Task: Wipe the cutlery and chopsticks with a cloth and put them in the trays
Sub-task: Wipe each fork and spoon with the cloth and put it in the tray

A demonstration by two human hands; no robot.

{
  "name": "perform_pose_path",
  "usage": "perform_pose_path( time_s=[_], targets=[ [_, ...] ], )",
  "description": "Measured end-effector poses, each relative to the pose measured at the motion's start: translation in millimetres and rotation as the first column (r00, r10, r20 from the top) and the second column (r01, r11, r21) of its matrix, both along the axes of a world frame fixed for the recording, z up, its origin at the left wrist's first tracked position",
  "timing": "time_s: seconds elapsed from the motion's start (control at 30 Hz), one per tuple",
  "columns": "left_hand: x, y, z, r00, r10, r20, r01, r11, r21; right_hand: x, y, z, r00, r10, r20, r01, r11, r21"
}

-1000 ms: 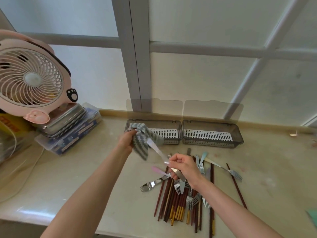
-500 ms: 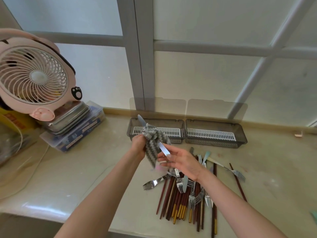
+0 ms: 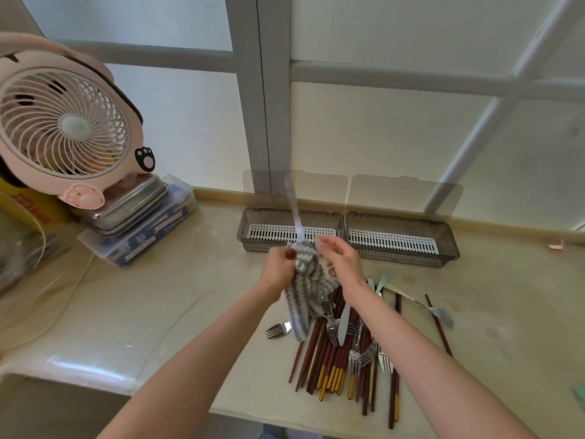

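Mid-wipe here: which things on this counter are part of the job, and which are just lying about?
In the job: striped cloth, gripped by left hand, right hand at it; blurred cutlery piece sticking up from it; chopsticks and forks in the pile; left tray, right tray.
Lying about: pink fan, steel tin, clear plastic box, white cable.

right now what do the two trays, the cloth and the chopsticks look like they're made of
The trays: smoky see-through walls with white slotted inserts, probably plastic. The cloth: soft grey-and-white striped fabric, ribbed and fuzzy, perhaps microfibre. The chopsticks: matte red-brown, some with gold ends; wood or resin, hard to tell.
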State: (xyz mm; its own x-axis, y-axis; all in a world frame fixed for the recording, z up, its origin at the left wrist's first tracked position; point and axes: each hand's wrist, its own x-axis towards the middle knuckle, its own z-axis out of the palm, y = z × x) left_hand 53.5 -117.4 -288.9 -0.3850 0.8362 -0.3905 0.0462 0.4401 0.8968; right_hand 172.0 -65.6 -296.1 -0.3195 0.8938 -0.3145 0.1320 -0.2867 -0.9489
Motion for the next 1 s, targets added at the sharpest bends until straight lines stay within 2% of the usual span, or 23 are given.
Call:
perform_pose_path(
  time_s=[0.07,0.1,0.17,0.23,0.3,0.33,0.37,0.4,0.47,0.57,0.73,0.8,0.87,0.93,1.0],
  targets=[
    [4,5,1,0.972,-0.125,-0.200,0.122,0.992,-0.028,-14,15,7,0.998,0.024,0.062,-0.026,0.999,0.025],
    [5,8,1,0.954,-0.164,-0.253,0.158,0.986,-0.044,-21,22,7,0.993,0.027,0.117,-0.032,0.998,0.047],
    [1,12,1,0.956,-0.165,-0.241,0.155,0.986,-0.061,-34,34,6,0.987,0.015,0.163,-0.034,0.993,0.115],
    [-11,15,-5,0.975,-0.111,-0.192,0.093,0.991,-0.098,-44,49,5,0.990,-0.015,0.142,-0.013,0.981,0.192],
    [-25,14,-14,0.983,-0.069,-0.173,0.040,0.986,-0.162,-52,69,2,0.966,-0.015,0.257,-0.071,0.944,0.322],
    [-30,12,-20,0.986,-0.050,-0.161,0.020,0.983,-0.184,-54,80,-2,0.916,0.011,0.401,-0.184,0.900,0.395],
    [-36,12,-24,0.988,-0.036,-0.153,0.004,0.980,-0.201,-57,90,-9,0.828,0.031,0.560,-0.327,0.839,0.436],
    [-41,11,-29,0.990,-0.022,-0.142,-0.008,0.978,-0.209,-60,99,-17,0.723,0.034,0.690,-0.451,0.780,0.434],
    [-49,11,-35,0.995,0.019,-0.101,-0.038,0.980,-0.193,-63,112,-37,0.545,0.025,0.838,-0.606,0.703,0.372],
    [-54,10,-40,0.996,0.086,-0.033,-0.090,0.982,-0.165,-70,124,-64,0.396,-0.024,0.918,-0.708,0.628,0.322],
    [-60,4,-46,0.983,0.165,0.084,-0.150,0.976,-0.159,-76,132,-88,0.280,-0.148,0.949,-0.799,0.511,0.316],
    [-62,1,-48,0.973,0.196,0.119,-0.173,0.968,-0.182,-78,132,-92,0.287,-0.176,0.941,-0.802,0.493,0.337],
    [-61,-2,-47,0.965,0.216,0.149,-0.186,0.964,-0.188,-79,132,-92,0.361,-0.146,0.921,-0.771,0.509,0.383],
    [-63,-7,-47,0.954,0.238,0.183,-0.206,0.962,-0.178,-74,125,-85,0.530,-0.058,0.846,-0.724,0.489,0.487],
    [-66,-14,-50,0.922,0.270,0.278,-0.226,0.958,-0.179,-63,109,-77,0.680,0.056,0.731,-0.689,0.389,0.612]
  ],
)
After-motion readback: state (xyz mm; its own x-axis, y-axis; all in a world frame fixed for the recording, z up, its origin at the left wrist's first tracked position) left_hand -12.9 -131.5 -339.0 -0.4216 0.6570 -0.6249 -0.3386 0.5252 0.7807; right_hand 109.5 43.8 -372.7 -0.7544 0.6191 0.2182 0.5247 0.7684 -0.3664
